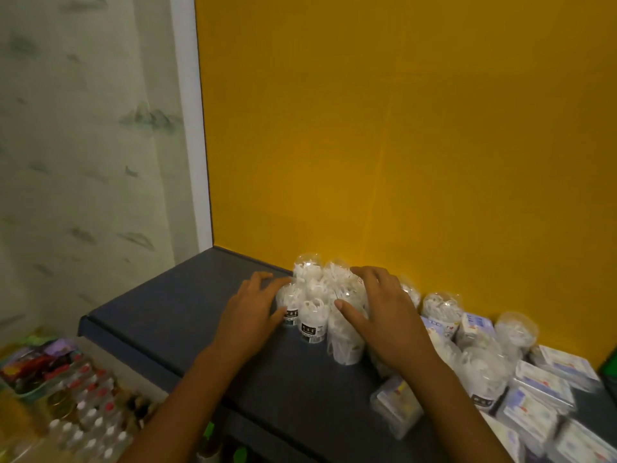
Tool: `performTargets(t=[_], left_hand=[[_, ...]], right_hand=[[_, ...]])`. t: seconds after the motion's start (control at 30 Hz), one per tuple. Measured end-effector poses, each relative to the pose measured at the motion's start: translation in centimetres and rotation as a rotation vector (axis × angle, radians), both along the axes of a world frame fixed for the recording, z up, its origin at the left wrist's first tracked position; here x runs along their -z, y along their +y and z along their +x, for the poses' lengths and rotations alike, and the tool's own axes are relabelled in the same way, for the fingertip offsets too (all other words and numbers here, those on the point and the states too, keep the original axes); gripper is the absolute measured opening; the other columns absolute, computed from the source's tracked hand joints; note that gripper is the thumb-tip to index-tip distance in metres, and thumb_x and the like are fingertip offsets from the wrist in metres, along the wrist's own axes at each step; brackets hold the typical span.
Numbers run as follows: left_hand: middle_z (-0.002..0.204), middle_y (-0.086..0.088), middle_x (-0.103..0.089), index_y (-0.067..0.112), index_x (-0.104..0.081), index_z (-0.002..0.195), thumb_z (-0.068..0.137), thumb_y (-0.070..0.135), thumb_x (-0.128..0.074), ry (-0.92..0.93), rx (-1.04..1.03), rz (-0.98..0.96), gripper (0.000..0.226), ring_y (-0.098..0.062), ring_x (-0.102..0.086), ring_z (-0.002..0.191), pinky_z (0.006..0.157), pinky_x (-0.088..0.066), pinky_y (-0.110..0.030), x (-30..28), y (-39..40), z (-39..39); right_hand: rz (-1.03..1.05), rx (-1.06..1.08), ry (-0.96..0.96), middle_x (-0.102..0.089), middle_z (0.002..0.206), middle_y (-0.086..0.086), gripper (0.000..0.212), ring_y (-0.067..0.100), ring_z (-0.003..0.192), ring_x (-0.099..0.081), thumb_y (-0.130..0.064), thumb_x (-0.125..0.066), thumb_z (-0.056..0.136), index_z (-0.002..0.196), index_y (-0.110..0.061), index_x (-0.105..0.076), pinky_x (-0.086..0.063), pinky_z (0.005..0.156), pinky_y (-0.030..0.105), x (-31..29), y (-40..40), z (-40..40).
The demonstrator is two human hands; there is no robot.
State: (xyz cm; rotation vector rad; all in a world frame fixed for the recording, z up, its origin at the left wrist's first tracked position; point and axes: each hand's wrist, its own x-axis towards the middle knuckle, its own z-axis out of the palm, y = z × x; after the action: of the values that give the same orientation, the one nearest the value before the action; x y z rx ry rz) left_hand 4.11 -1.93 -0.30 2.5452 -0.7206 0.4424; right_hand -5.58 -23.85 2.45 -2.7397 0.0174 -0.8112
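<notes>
A cluster of several clear plastic jars (pixel 312 324) filled with white pieces stands on the dark grey shelf top (pixel 187 295), against the yellow wall. My left hand (pixel 250 312) lies with straight fingers against the left side of the cluster. My right hand (pixel 384 315) rests with spread fingers on the cluster's right side and top, its thumb on a front jar (pixel 344 342). Neither hand grips a jar.
More clear jars (pixel 442 307) and flat clear boxes (pixel 541 382) crowd the shelf's right part. Lower left, beneath the shelf edge, sit small bottles with red and white caps (pixel 90 406) and a tray of coloured packets (pixel 33 365). A patterned curtain (pixel 83 145) hangs left.
</notes>
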Motion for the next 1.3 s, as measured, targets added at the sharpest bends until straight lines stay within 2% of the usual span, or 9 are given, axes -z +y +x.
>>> performTargets(t=[0.13, 0.27, 0.53, 0.6, 0.7, 0.83, 0.9, 1.03, 1.3], left_hand=[[0.142, -0.002, -0.035, 0.041, -0.038, 0.139, 0.089, 0.035, -0.061, 0.069, 0.097, -0.023, 0.055, -0.023, -0.038, 0.129, 0.103, -0.042, -0.04, 1.0, -0.4, 2.2], [0.136, -0.001, -0.042, 0.038, -0.038, 0.139, 0.087, 0.032, -0.064, 0.147, 0.201, -0.128, 0.058, -0.021, -0.046, 0.123, 0.1, -0.041, -0.033, 2.3, -0.8, 3.3], [0.118, -0.002, -0.053, 0.039, -0.045, 0.126, 0.083, 0.027, -0.07, 0.18, 0.245, -0.304, 0.052, -0.023, -0.054, 0.107, 0.086, -0.046, -0.037, 3.3, -1.2, 4.4], [0.112, -0.002, -0.054, 0.04, -0.047, 0.124, 0.083, 0.026, -0.071, 0.195, 0.249, -0.348, 0.05, -0.021, -0.054, 0.101, 0.082, -0.046, -0.035, 3.4, -1.2, 4.4], [0.103, 0.0, -0.053, 0.041, -0.049, 0.124, 0.083, 0.025, -0.071, 0.197, 0.266, -0.403, 0.049, -0.018, -0.055, 0.09, 0.075, -0.043, -0.03, 3.3, -0.9, 4.3], [0.109, 0.004, -0.059, 0.045, -0.049, 0.123, 0.082, 0.025, -0.072, 0.258, 0.303, -0.513, 0.051, -0.014, -0.061, 0.091, 0.078, -0.053, -0.033, 2.0, 0.2, 4.3], [0.109, 0.013, -0.061, 0.041, -0.048, 0.123, 0.082, 0.02, -0.073, 0.323, 0.32, -0.627, 0.053, -0.006, -0.063, 0.092, 0.075, -0.055, -0.027, 0.9, 0.9, 4.0], [0.108, 0.017, -0.061, 0.028, -0.046, 0.127, 0.081, 0.014, -0.073, 0.443, 0.351, -0.824, 0.055, 0.001, -0.066, 0.089, 0.071, -0.055, -0.018, -0.8, 2.5, 3.5], [0.107, 0.017, -0.06, 0.028, -0.045, 0.128, 0.082, 0.008, -0.07, 0.548, 0.369, -0.942, 0.056, -0.003, -0.064, 0.093, 0.069, -0.055, -0.017, -0.3, 4.5, 2.7]], right_hand=[[0.029, 0.072, -0.028, -0.042, 0.14, -0.007, 0.056, 0.014, 0.127, -0.041, -0.06, -0.047, 0.093, 0.139, -0.029, -0.039, -0.04, 0.102, 0.034, 0.3, 1.1, -0.2], [0.091, 0.169, -0.031, -0.041, 0.14, -0.008, 0.054, 0.014, 0.126, -0.043, -0.059, -0.046, 0.093, 0.139, -0.032, -0.039, -0.044, 0.1, 0.035, 1.2, 1.6, -1.0], [0.117, 0.266, -0.041, -0.046, 0.135, -0.007, 0.048, 0.015, 0.121, -0.046, -0.054, -0.049, 0.094, 0.135, -0.03, -0.043, -0.043, 0.097, 0.033, 1.2, 2.1, -2.1], [0.128, 0.271, -0.03, -0.047, 0.132, -0.007, 0.047, 0.015, 0.114, -0.049, -0.055, -0.049, 0.094, 0.133, -0.031, -0.044, -0.044, 0.093, 0.032, 1.2, 2.0, -2.5], [0.167, 0.283, -0.026, -0.049, 0.13, -0.008, 0.046, 0.013, 0.115, -0.048, -0.055, -0.05, 0.093, 0.131, -0.03, -0.044, -0.044, 0.093, 0.031, 1.3, 1.9, -2.8], [0.286, 0.194, 0.032, -0.049, 0.128, -0.01, 0.043, 0.007, 0.114, -0.048, -0.048, -0.055, 0.094, 0.132, -0.034, -0.041, -0.042, 0.089, 0.02, 1.4, 2.2, -2.4], [0.363, 0.108, 0.107, -0.048, 0.129, -0.009, 0.044, 0.006, 0.117, -0.048, -0.036, -0.059, 0.094, 0.134, -0.037, -0.04, -0.039, 0.087, 0.016, 1.2, 2.1, -2.0], [0.4, 0.0, 0.253, -0.041, 0.136, -0.011, 0.054, 0.008, 0.127, -0.043, -0.029, -0.066, 0.091, 0.135, -0.045, -0.039, -0.04, 0.105, 0.029, 1.0, 1.6, -1.5], [0.302, -0.01, 0.374, -0.043, 0.139, -0.013, 0.064, 0.009, 0.123, -0.046, -0.026, -0.074, 0.085, 0.134, -0.046, -0.039, -0.04, 0.102, 0.022, 1.4, 0.5, -0.7]])
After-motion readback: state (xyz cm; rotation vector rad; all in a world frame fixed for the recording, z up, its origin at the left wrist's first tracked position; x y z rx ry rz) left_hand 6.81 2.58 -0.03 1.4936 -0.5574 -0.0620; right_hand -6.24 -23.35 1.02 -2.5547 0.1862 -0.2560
